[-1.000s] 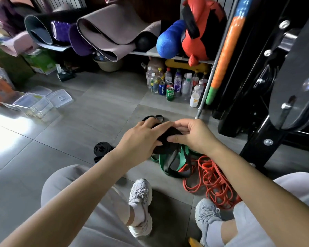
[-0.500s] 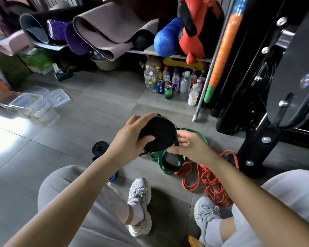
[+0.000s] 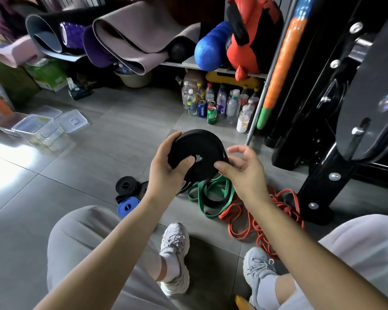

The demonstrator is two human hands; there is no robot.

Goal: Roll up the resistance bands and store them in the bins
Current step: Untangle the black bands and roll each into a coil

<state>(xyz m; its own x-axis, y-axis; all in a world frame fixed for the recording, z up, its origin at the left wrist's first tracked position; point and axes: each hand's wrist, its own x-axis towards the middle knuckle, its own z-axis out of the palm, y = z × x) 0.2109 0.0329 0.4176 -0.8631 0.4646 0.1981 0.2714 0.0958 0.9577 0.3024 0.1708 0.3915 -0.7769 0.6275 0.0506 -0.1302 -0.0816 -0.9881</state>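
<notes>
A wide black resistance band (image 3: 199,151), wound into a thick roll, is held up over the floor. My left hand (image 3: 166,173) grips the roll from the left, thumb across its face. My right hand (image 3: 244,171) pinches the roll's right edge with thumb and lower fingers; its upper fingers are spread. The band's loose tail hangs down to the floor. Below lie a loose green band (image 3: 211,195) and a tangled orange band (image 3: 262,224). Two rolled black bands (image 3: 126,186) and a rolled blue band (image 3: 127,206) sit on the floor to the left. Clear plastic bins (image 3: 38,128) stand far left.
Bottles and cans (image 3: 220,106) stand by a shelf with rolled mats (image 3: 130,39) and a blue roller (image 3: 211,48). A black machine frame (image 3: 336,139) fills the right. My knees and shoes (image 3: 175,256) are below on the grey tiled floor.
The black roll has been lifted higher and turned with its flat face toward me. My right hand has shifted from the roll's lower tail up to its right edge, its upper fingers spreading.
</notes>
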